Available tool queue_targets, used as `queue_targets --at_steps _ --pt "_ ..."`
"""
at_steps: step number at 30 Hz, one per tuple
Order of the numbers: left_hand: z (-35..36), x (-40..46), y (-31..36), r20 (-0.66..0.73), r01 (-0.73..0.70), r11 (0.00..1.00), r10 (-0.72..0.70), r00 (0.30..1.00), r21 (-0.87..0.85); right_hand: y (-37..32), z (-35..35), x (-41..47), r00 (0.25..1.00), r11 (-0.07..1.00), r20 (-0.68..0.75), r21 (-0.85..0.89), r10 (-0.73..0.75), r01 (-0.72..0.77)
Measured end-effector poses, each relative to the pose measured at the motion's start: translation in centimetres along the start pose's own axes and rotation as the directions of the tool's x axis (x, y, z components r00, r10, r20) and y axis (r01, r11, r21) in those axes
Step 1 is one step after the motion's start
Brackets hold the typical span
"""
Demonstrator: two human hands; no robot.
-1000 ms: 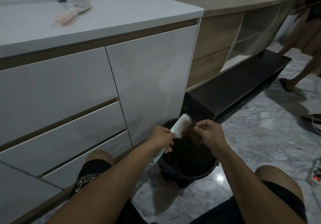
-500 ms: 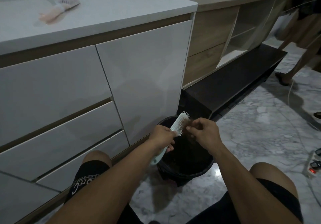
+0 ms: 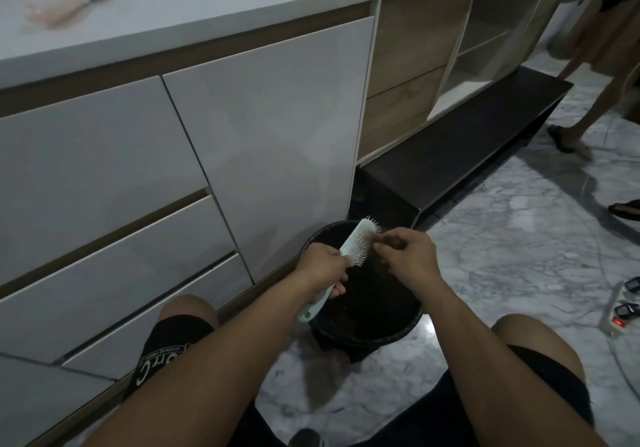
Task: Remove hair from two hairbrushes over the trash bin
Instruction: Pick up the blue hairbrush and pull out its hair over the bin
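A black trash bin [image 3: 401,328] stands on the marble floor between my knees, against the white cabinet. Over it my left hand [image 3: 322,266] grips the handle of a pale green hairbrush [image 3: 360,244], bristles turned to the right. My right hand [image 3: 405,256] pinches a brown tuft of hair [image 3: 375,238] at the bristles, fingers closed on it. A second, pink hairbrush [image 3: 69,4] lies blurred on the white countertop at the upper left.
White cabinet doors and drawers [image 3: 242,127] fill the left. A low dark bench [image 3: 467,155] runs right of the bin. Another person's legs [image 3: 588,100] stand at the far right. A power strip [image 3: 620,311] with a red light lies on the floor.
The view shifted so everything sits slightly lower and to the left. My right hand moved in closer against the bristles; the left hand kept holding the brush over the bin.
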State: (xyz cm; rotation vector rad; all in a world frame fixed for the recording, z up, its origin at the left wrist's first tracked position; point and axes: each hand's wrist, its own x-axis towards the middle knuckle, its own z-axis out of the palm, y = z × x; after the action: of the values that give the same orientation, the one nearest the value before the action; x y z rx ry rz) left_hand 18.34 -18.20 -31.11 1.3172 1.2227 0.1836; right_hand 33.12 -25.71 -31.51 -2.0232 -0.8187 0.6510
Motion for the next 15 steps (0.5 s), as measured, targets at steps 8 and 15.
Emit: queue_targets --at_steps 8,15 --pt "-1.6 1.8 -0.7 -0.125 0.048 0.999 -0.048 0.991 -0.002 1.2 -1.4 3.1 0.964 0.986 -0.209 0.030 0.167 -0.165" --pt "-1.0 2.6 -0.4 -0.085 0.044 0.999 -0.044 0.995 -0.003 1.7 0.5 4.5 0.989 0.988 0.072 0.077 0.130 -0.136"
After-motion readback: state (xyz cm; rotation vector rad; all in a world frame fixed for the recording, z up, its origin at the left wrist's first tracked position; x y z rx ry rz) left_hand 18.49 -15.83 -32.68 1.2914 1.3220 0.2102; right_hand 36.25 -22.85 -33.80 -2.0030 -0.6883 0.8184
